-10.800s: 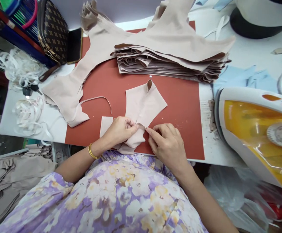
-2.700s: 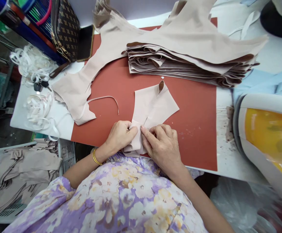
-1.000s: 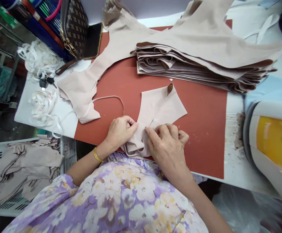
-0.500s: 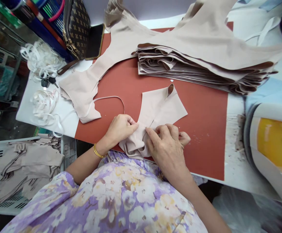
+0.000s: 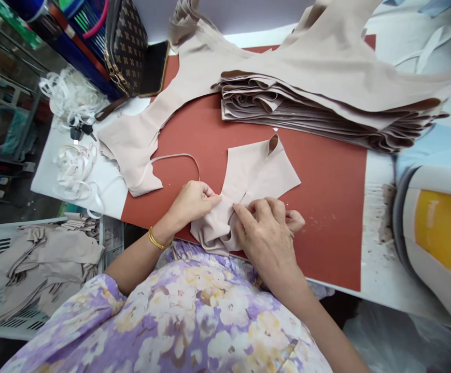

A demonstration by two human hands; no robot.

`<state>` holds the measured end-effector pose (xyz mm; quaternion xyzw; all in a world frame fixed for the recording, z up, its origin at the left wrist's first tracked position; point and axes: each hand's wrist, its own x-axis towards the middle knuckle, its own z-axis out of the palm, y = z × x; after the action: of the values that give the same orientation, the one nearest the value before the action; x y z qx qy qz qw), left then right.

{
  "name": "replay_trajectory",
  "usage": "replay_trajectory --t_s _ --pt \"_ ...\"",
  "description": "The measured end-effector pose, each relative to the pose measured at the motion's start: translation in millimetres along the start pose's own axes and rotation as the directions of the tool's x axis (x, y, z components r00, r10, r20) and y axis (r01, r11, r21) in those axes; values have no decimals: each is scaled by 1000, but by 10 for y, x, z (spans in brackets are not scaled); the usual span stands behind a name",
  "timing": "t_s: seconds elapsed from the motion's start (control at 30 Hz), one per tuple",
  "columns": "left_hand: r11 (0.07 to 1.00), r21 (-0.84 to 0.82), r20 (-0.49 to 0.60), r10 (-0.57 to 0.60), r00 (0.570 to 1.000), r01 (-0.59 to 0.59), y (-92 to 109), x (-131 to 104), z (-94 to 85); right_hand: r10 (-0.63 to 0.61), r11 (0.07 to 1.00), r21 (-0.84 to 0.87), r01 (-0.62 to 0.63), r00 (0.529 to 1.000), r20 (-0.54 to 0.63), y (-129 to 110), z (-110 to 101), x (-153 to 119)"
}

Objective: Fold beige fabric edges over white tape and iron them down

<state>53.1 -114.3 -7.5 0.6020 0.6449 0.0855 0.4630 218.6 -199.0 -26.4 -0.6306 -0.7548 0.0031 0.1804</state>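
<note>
A beige fabric piece (image 5: pixel 254 168) lies on the reddish-brown mat (image 5: pixel 326 207), its near end bunched up at the table's front edge. My left hand (image 5: pixel 194 203) pinches the fabric's left edge between thumb and fingers. On the other side, my right hand (image 5: pixel 268 228) grips the fabric near its middle with thumb and forefinger, its other fingers curled. A thin pale strip (image 5: pixel 177 155) loops over the mat and runs down behind my left hand; its end there is hidden. The fabric's far corner curls up into a small roll.
Behind lies a thick stack of cut beige fabric (image 5: pixel 319 98), with more pieces (image 5: pixel 132 140) at the left. White tape coils (image 5: pixel 73 166), keys (image 5: pixel 80 132), a phone (image 5: pixel 154 67) and a patterned pouch (image 5: pixel 126 46) sit left. A basket of fabric (image 5: pixel 104 233) stands lower left, a white-and-yellow machine (image 5: pixel 439 223) right.
The view has shifted very slightly, so the surroundings sit a little further right. Both hands keep the same hold on the fabric.
</note>
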Motion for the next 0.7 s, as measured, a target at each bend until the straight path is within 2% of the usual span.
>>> replay_trajectory --t_s 0.4,0.7 --pt "995 -99 -8 20 1000 -21 -67 -39 22 13 1000 -13 -13 1000 -8 -3 1 8" --pt "998 -68 -20 -3 1000 2 -20 -31 23 7 1000 -30 -6 1000 21 3 -1 -6"
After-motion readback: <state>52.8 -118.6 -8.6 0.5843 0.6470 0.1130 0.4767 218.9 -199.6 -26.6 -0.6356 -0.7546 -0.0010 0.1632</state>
